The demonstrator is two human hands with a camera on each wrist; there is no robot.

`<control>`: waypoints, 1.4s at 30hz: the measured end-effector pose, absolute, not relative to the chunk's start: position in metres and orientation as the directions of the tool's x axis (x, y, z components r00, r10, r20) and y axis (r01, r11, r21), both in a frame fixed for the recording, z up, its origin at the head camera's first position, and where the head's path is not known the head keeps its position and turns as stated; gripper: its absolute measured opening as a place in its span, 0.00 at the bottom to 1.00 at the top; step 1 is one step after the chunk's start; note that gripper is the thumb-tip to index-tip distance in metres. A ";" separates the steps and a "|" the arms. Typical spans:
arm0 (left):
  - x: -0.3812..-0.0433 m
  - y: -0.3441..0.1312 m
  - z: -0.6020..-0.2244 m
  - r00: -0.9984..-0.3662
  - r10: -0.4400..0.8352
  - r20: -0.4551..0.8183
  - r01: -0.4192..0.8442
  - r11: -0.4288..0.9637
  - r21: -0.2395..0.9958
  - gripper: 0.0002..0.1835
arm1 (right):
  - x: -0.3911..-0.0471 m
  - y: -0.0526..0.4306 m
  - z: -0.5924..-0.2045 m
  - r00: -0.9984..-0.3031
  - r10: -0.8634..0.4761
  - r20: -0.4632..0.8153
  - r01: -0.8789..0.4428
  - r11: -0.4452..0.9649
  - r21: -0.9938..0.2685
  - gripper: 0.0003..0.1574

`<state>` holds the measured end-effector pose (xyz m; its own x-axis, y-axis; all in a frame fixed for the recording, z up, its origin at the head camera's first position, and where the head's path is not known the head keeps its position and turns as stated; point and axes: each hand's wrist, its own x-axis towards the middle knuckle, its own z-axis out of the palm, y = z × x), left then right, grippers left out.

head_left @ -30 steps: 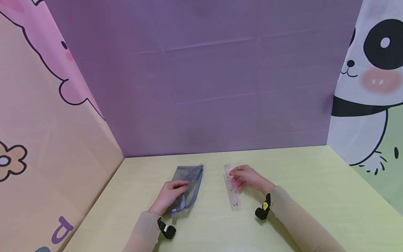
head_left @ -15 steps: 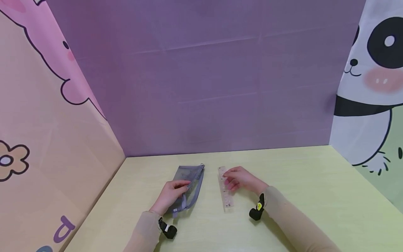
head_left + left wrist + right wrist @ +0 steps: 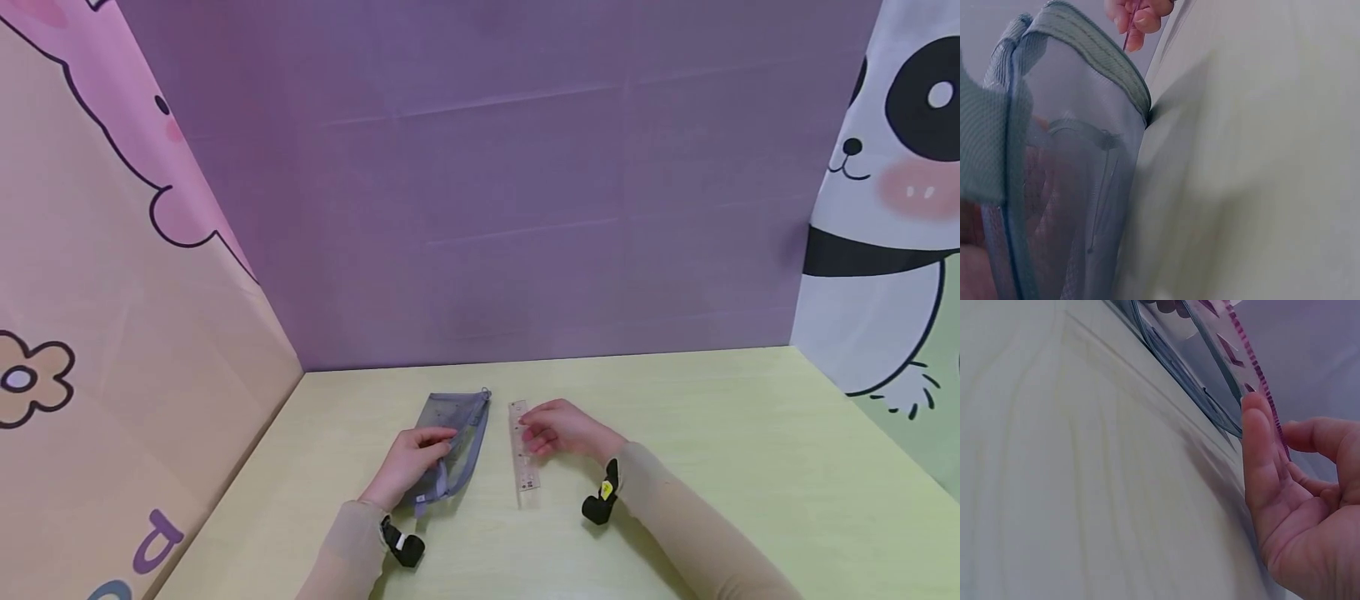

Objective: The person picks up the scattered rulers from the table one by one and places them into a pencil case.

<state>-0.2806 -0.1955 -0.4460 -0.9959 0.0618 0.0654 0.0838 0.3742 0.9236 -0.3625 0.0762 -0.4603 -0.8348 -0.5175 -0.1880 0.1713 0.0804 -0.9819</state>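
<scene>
A see-through grey mesh zip pouch [image 3: 448, 412] lies at the middle left of the table, its zipped side facing right. My left hand [image 3: 411, 460] pinches the pouch's edge between thumb and fingers. The left wrist view shows the mesh pouch [image 3: 1085, 156] gaping at its zip edge, with some fingers dimly visible through the mesh. To the right, my right hand [image 3: 566, 432] pinches a clear ruler [image 3: 526, 458] with pinkish markings by its long right edge. Seen from the right wrist, the ruler [image 3: 1229, 347] stands on edge above the table, close to the pouch.
The pale wooden table [image 3: 675, 492] meets a purple backdrop [image 3: 480, 208] at the back. A cartoon-printed panel [image 3: 112, 333] stands on the left, and a panda-printed panel [image 3: 885, 208] on the right. Each wrist wears a small black camera [image 3: 598, 504].
My right hand has moved left with the ruler, bringing it nearer the pouch. The left hand keeps its hold on the pouch. The head view has shifted slightly.
</scene>
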 end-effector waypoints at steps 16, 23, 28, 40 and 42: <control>-0.282 -0.198 -0.449 -0.992 0.088 0.089 0.117 0.389 0.914 0.15 | -0.363 0.057 -0.463 -0.810 -0.556 -0.184 0.195 0.039 -0.980 0.13; -0.281 -0.198 -0.450 -0.992 0.089 0.087 0.115 0.390 0.914 0.15 | -0.366 0.051 -0.463 -0.810 -0.547 -0.211 0.229 0.035 -0.973 0.14; -0.281 -0.197 -0.448 -0.993 0.081 0.084 0.109 0.394 0.913 0.15 | -0.367 0.047 -0.462 -0.813 -0.538 -0.224 0.245 0.034 -0.969 0.14; -0.279 -0.194 -0.442 -0.995 0.064 0.077 0.096 0.395 0.913 0.15 | -0.369 0.036 -0.460 -0.814 -0.531 -0.235 0.256 0.036 -0.966 0.12; -0.279 -0.193 -0.442 -0.995 0.057 0.078 0.094 0.400 0.912 0.15 | -0.369 0.033 -0.461 -0.814 -0.528 -0.240 0.264 0.032 -0.964 0.12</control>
<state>-0.2787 -0.1932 -0.4417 -0.9954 0.0569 0.0776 0.0939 0.4001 0.9116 -0.3691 0.0335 -0.4609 -0.8143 -0.5284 -0.2400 0.2637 0.0316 -0.9641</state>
